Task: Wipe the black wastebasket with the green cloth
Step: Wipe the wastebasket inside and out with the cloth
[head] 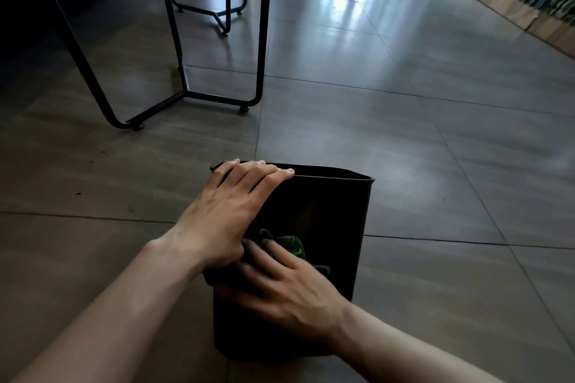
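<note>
Black wastebasket (329,227) lies on its side on the grey tiled floor (435,165), open rim pointing away from the camera, base nearest the viewer. One broad side wall faces up.

Left hand (227,211): palm down on the upper wall near the left edge, fingers (258,174) spread and reaching forward to the rim. Fingertips curl over the rim's near-left corner, pressing on the basket rather than closing round it.

Right hand (286,286): palm down on the same wall, closer to the base, fingers (273,258) angled up and to the left, laid flat with a slight curl. Green cloth (289,244) is bunched under this hand, pressed against the wall. Folds of it show just beyond the fingertips and a small corner at the right of the knuckles; a darker bunch sticks out at the left, below the left wrist. Thumb position on the cloth cannot be told.

The two hands touch or nearly touch where the right fingertips meet the heel of the left hand.

Black metal table legs (174,40) stand on the floor well beyond the basket, to the left.
</note>
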